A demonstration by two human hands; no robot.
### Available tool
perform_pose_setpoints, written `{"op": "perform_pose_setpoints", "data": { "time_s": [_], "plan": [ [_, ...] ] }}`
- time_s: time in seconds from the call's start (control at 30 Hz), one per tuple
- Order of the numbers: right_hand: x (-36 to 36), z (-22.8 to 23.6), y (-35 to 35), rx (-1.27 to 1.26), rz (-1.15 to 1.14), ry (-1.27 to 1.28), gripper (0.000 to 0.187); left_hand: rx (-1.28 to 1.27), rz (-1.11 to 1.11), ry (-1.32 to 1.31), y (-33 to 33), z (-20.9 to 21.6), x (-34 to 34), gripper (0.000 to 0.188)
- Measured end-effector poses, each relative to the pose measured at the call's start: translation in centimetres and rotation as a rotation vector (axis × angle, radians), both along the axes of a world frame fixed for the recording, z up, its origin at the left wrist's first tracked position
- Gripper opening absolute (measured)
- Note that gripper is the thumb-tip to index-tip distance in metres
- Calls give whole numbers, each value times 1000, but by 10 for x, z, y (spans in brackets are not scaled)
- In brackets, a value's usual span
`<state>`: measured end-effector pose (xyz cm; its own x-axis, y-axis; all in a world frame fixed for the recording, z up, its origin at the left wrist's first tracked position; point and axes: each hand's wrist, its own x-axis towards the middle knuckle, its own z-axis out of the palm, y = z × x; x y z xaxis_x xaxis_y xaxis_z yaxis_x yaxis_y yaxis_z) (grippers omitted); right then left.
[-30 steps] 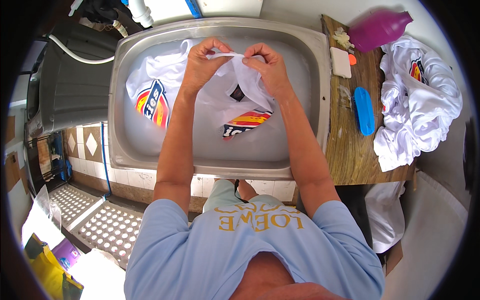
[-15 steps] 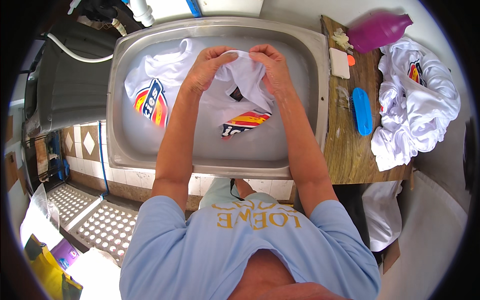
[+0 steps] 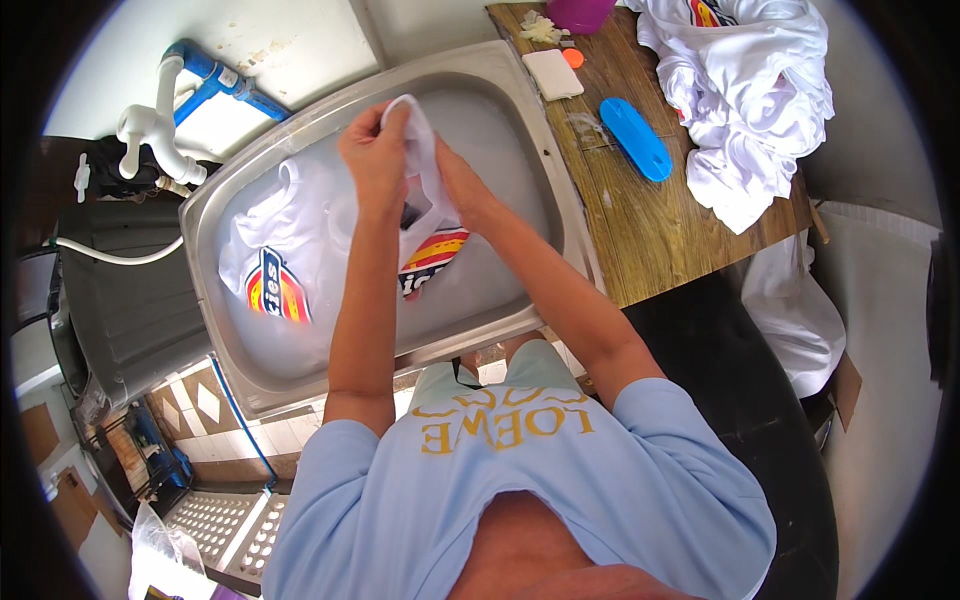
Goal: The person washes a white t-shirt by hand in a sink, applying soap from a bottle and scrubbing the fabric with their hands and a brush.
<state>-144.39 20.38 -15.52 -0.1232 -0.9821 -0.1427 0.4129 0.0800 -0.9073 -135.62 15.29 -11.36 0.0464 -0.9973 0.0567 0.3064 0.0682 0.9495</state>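
Note:
Over the steel sink basin (image 3: 570, 215) of cloudy water I hold up a wet white T-shirt (image 3: 425, 160) by its collar. Its printed front, red, yellow and dark blue, hangs low at the water. My left hand (image 3: 375, 165) is closed on the collar, thumb and fingers pinching the cloth. On the other side of the raised collar my right hand (image 3: 465, 190) is closed on the fabric, its fingertips partly hidden by it. A second white T-shirt (image 3: 265, 240) with a similar print floats at the left side of the basin.
Right of the basin, a wooden counter (image 3: 645, 250) carries a blue scrubbing brush (image 3: 636, 140), a pale block (image 3: 552, 75), an orange cap (image 3: 572, 58), a purple container (image 3: 580, 12) and piled white shirts (image 3: 745, 110). A white tap (image 3: 160, 125) stands at the back left.
My view has turned, so the basin appears tilted and the tap shows more. My hands have shifted round the collar, the left now higher than the right, and the raised cloth is narrower.

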Motion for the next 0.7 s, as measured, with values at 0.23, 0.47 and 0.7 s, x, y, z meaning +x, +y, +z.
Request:
{"op": "perform_pose_setpoints", "data": {
  "time_s": [0.23, 0.47, 0.7],
  "plan": [
    [-28, 3, 6, -146, 136, -828, 51, -558, -26, -1018, -4, 19, -110, 18],
    [-36, -2, -7, -173, 123, -1247, 57, -564, -177, -1414, -15, 20, -152, 12],
    [-42, 7, -4, -261, 46, -1261, 52, -600, -289, -1630, -20, 26, -176, 13]
  ]
}}
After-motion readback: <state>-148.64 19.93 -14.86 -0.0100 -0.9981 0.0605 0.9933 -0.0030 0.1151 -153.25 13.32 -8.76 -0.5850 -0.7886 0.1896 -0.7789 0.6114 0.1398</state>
